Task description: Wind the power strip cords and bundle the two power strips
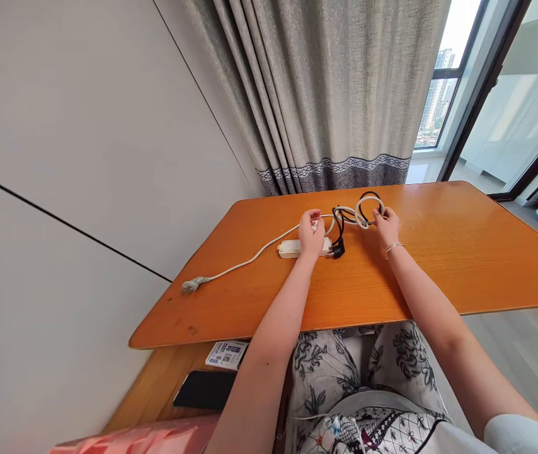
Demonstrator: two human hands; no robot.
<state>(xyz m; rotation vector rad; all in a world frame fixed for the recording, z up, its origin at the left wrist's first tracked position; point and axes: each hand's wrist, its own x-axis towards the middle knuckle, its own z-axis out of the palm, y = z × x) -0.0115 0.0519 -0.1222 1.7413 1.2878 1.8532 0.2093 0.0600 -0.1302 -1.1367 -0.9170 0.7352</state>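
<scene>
A white power strip (290, 249) lies on the wooden table, partly covered by my left hand (312, 233). The fingers of that hand curl loosely around the white cable (269, 243) just above the strip. To the right, my right hand (387, 226) pinches the loop where the white cable and a black cable (339, 221) tangle together. The black plug (338, 248) rests against the strip's right end. At the table's left side, the white plug (195, 284) lies at the end of the white cable.
The orange wooden table (439, 252) reaches a pale wall at left and a grey curtain (344, 82) behind. On a lower surface at left are a black phone (205, 389), a printed card (227, 354) and pink fabric (155, 440). A window (439, 94) is at right.
</scene>
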